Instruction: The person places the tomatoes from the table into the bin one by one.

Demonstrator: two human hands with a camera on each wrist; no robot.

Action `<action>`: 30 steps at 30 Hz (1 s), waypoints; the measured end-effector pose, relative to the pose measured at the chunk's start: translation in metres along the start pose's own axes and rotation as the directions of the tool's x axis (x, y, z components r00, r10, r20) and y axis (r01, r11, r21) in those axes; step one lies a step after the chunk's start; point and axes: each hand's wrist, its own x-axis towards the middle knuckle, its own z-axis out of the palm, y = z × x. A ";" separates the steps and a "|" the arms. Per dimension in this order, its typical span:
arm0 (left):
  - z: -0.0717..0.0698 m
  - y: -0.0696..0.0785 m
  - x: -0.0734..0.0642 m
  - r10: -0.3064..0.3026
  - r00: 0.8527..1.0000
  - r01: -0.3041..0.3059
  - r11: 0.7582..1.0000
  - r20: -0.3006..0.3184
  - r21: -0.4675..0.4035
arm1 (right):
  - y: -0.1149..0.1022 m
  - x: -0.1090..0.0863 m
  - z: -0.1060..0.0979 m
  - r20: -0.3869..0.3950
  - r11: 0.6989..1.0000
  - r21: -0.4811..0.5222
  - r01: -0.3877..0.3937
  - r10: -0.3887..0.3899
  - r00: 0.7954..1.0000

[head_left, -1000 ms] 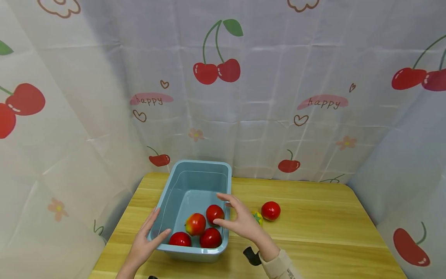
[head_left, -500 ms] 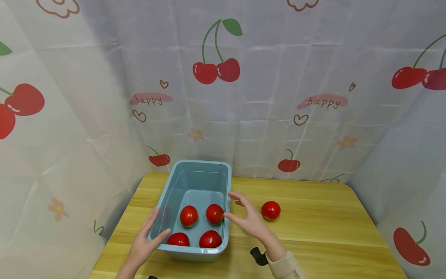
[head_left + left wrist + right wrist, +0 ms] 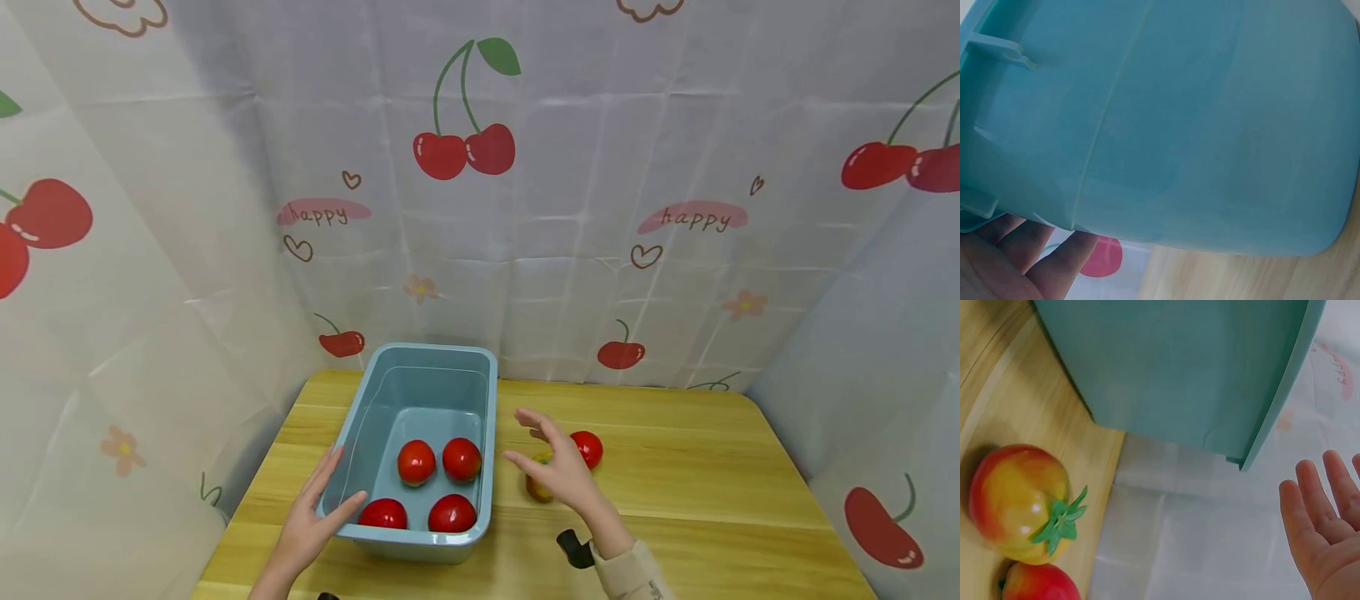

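A light blue plastic bin [image 3: 491,417] stands on the wooden table with several red tomatoes inside, one of them a front-right tomato [image 3: 452,513]. My left hand [image 3: 307,521] holds the bin's front left corner, thumb over the rim; the left wrist view shows its fingers [image 3: 1063,265] against the outer wall. My right hand [image 3: 558,467] hovers right of the bin with fingers spread, holding nothing. Partly hidden below it is a yellow-and-red tomato [image 3: 1019,503] with a green leafy top. A red tomato [image 3: 588,450] sits just behind that one.
The wooden table [image 3: 690,483] extends to the right of the bin. A white curtain [image 3: 555,275] with printed cherries hangs behind the table and along both sides. A black strap piece [image 3: 573,550] shows at my right wrist.
My right hand has drawn back rightward from above the bin to over the table. A tomato in the bin has rolled and settled with its red side up. The left hand stays put.
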 end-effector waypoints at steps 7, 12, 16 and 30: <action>-0.001 0.001 0.000 -0.024 1.000 0.024 1.000 0.010 0.015 | 0.012 -0.004 -0.009 -0.028 1.000 -0.006 -0.029 0.029 0.999; 0.000 0.001 0.000 -0.031 1.000 0.031 0.999 0.006 0.020 | 0.019 -0.007 -0.014 -0.043 0.998 -0.022 -0.067 0.066 0.997; 0.000 0.000 0.000 -0.026 1.000 0.026 1.000 -0.001 0.018 | 0.027 -0.009 -0.018 -0.045 0.997 -0.012 -0.080 0.080 0.996; 0.000 0.002 0.000 -0.030 1.000 0.030 0.999 0.001 0.026 | 0.089 -0.011 -0.016 -0.072 0.993 0.006 -0.122 0.122 0.990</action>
